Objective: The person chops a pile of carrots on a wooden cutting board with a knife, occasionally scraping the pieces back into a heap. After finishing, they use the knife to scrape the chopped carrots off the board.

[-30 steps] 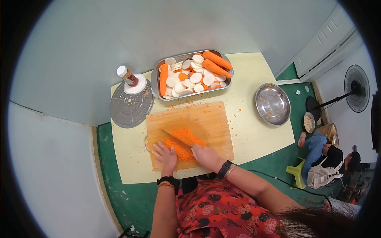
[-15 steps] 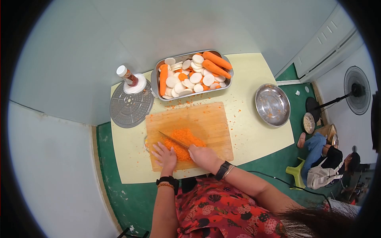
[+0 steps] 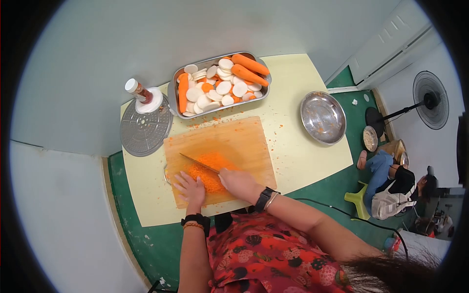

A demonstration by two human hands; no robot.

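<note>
My right hand (image 3: 238, 184) is closed around the handle of a knife (image 3: 199, 162). The blade slants up and left across a heap of finely chopped carrot (image 3: 211, 181). Fingers spread, my left hand (image 3: 192, 191) rests at the left edge of the heap, just below the blade. Both hands are over a wooden cutting board (image 3: 251, 141) on a pale yellow table. Orange bits are scattered on the board and around it.
Behind the board stands a metal tray (image 3: 172, 97) with white slices and several carrots (image 3: 249, 64). A metal bowl (image 3: 323, 118) is at the right. A perforated disc (image 3: 139, 134) and a jar (image 3: 138, 91) stand left. A seated person (image 3: 398, 180) and a fan (image 3: 430, 101) are farther right.
The whole view has shifted, so the table and its things appear farther left and slightly higher. My hands keep nearly the same place on the board, the knife still over the carrot.
</note>
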